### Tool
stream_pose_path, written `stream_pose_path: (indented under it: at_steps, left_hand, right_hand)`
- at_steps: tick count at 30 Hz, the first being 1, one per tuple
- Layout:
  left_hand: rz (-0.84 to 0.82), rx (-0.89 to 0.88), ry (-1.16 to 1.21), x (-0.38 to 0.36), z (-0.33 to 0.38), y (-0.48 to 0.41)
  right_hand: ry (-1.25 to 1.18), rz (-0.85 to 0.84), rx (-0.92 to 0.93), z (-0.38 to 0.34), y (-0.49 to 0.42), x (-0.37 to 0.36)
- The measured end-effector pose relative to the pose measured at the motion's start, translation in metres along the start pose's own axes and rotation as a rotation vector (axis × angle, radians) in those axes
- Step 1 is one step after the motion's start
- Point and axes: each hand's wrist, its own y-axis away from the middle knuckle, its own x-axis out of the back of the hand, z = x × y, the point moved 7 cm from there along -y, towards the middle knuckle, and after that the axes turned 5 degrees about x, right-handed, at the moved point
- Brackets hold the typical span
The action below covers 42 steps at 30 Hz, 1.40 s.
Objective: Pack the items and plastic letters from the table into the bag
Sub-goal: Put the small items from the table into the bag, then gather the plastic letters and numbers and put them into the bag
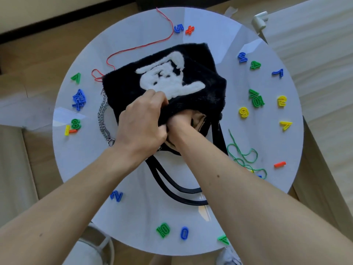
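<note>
Seen from above, a round white desk (pixel 133 31) holds a black fuzzy bag (pixel 200 79) with a white plush animal figure (pixel 172 81) on its side, lying near the centre with its opening turned toward the person. The left hand (pixel 141 123) pinches the furry upper edge of the opening, its fingers (pixel 152 96) clenched on the fabric and lifting it. The right hand (pixel 180 120) is pushed into the opening up to the knuckles; its fingers are hidden inside, so it cannot be told whether they hold anything. A tan lining and a zipper (pixel 202 123) show beside the right wrist. Two black straps (pixel 172 185) loop out toward the person, and a silver chain (pixel 103 119) trails off the bag's left side. Coloured plastic numbers and symbols lie scattered around the bag, apart from it: a blue 5 (pixel 178 28) and an orange symbol (pixel 189 30) at the far edge, a green 8 (pixel 76 124) to the left, a yellow 9 (pixel 244 112) to the right, a green 10 (pixel 163 229) and a blue 0 (pixel 184 233) at the near edge. A red string (pixel 168 20) curls from the far edge to the bag's left corner, and a green string (pixel 244 155) lies tangled to the right, possibly over one or two small pieces.
</note>
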Motion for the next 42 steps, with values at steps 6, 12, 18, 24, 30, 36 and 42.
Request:
stream_pose_path:
  at_steps: [6,12,18,24,30,36,42]
  left_hand:
    - [-0.038,0.018,-0.008,-0.016,-0.024,-0.008]
    - [-0.251,0.010,-0.133,-0.053,-0.038,-0.007]
    - [-0.163,-0.049,-0.049,-0.034,-0.027,0.028]
    - [-0.135,0.061,0.133,-0.037,-0.031,0.134]
    - [-0.454,0.298,-0.091,-0.120,-0.047,0.259]
    - [-0.389,0.420,-0.005,-0.161,-0.038,0.306]
    - [-0.213,0.449,0.120,-0.172,-0.040,0.300]
  right_hand:
    - [0.556,-0.104,0.176,-0.007,-0.017,-0.016]
    - [0.125,-0.228,0.009,0.030,0.022,0.001]
    - [0.335,-0.359,0.143,0.048,0.054,0.043]
    - [0.618,-0.422,0.248,0.090,0.088,0.102]
    - [1.095,-0.459,0.321,0.154,0.125,0.154]
    - [1.527,-0.518,0.386,0.211,0.151,0.197]
    - [1.467,-0.534,0.472,0.228,0.149,0.200]
